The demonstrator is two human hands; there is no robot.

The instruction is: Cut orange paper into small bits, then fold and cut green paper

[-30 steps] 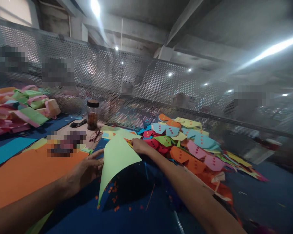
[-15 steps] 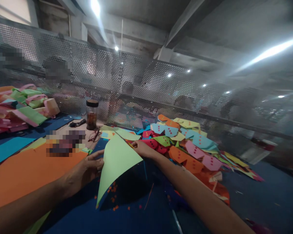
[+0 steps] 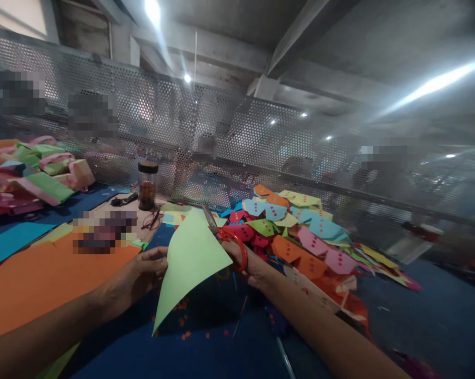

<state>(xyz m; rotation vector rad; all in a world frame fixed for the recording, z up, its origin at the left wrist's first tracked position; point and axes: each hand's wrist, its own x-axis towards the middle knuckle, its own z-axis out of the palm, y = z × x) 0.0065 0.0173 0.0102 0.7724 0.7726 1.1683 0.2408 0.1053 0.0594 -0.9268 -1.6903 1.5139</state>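
A curved sheet of light green paper [image 3: 193, 258] is pinched along its left edge by my left hand [image 3: 144, 271]. My right hand [image 3: 243, 263] grips a pair of scissors [image 3: 243, 250] with red handles. Their metal blades point up and away, beside the sheet's upper right edge; I cannot tell whether they touch the paper. Below the sheet, small orange paper bits [image 3: 185, 335] lie scattered on the dark blue table [image 3: 127, 347].
Folded coloured paper pieces with dots [image 3: 312, 237] are heaped to the right. At the left lie a large orange sheet [image 3: 43, 279] and a pile of paper shapes [image 3: 43, 173]. A lidded jar [image 3: 147, 187] stands ahead, before a perforated metal screen [image 3: 237, 142].
The red-handled scissors have come into view in my right hand, raised at the sheet's right edge. My left hand keeps its hold on the green paper.
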